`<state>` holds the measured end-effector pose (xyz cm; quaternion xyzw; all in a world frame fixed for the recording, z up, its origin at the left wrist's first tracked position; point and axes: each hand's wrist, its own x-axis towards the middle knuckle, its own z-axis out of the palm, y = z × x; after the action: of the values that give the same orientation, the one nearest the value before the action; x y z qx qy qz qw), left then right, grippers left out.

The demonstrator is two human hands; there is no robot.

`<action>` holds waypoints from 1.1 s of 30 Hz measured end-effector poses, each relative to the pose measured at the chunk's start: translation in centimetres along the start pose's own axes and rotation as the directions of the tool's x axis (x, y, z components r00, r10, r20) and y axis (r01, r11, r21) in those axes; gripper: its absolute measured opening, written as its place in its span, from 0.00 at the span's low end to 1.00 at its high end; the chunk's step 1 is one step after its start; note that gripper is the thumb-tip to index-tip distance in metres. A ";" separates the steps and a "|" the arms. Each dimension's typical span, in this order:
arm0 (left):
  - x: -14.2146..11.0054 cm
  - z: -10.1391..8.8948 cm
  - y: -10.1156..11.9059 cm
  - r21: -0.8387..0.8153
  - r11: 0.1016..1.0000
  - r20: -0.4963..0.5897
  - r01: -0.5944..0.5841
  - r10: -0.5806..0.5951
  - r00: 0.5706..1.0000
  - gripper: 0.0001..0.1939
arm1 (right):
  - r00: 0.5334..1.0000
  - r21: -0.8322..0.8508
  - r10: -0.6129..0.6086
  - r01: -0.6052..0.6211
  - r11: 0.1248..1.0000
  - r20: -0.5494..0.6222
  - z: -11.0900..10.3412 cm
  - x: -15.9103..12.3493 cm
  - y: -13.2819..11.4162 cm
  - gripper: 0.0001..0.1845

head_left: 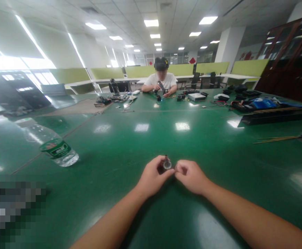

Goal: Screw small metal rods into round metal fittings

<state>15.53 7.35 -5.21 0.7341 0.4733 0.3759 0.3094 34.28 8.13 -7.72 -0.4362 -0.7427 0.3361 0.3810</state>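
Low over the green table (pixel 120 138), my left hand (pixel 151 176) is closed around a small round silvery object (pixel 167 165). A narrow dark piece sticks up from its far side; its exact kind is unclear. The thumb lies along the near side, and the fingers curl behind it. Just to the right, my right hand (pixel 191 176) is curled, thumb and forefinger pressed together at the left thumb's tip. Whatever the right fingers may pinch is hidden.
A water bottle (pixel 59 148) is at the left, near a pixelated item (pixel 10 207). Across the table a person (pixel 160 79) handles a dark tool. Black trays and blue items (pixel 265 103) lie at the right, near thin sticks (pixel 278 139). Electronic parts (pixel 120 98) lie far left.
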 end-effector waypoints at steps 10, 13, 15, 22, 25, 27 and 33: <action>0.0 -0.4 -0.8 0.055 0.998 -0.110 -0.009 0.015 0.994 0.16 | 0.998 0.170 0.063 -0.067 0.983 0.029 0.1 0.0 0.3 0.13; 0.0 -0.6 -0.7 0.130 0.991 -0.109 -0.043 0.058 0.992 0.11 | 0.997 0.198 0.064 -0.070 0.978 0.038 0.2 -0.1 0.4 0.18; -0.1 -0.8 -0.6 0.164 0.984 -0.111 -0.067 0.086 0.990 0.11 | 0.997 0.196 0.068 -0.074 0.978 0.036 0.2 -0.1 0.3 0.19; -0.2 -0.8 0.3 0.111 0.984 -0.034 -0.142 0.146 0.989 0.12 | 0.995 0.172 0.090 -0.094 0.981 0.029 0.0 -0.1 -0.2 0.17; -0.2 -0.7 0.3 0.089 0.983 0.000 -0.163 0.164 0.986 0.13 | 0.996 0.164 0.087 -0.088 0.983 0.016 -0.1 0.0 -0.3 0.16; -0.3 -0.6 0.1 0.088 0.981 0.002 -0.171 0.172 0.985 0.14 | 0.996 0.161 0.085 -0.086 0.983 0.017 -0.1 0.0 -0.2 0.15; -0.3 -0.6 -0.3 0.125 0.983 -0.048 -0.133 0.140 0.989 0.15 | 0.996 0.164 0.085 -0.087 0.983 0.022 0.0 0.0 0.0 0.13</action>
<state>14.78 7.22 -5.20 0.7716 0.4523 0.3872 0.2241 34.26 8.18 -7.75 -0.4324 -0.6957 0.4157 0.3953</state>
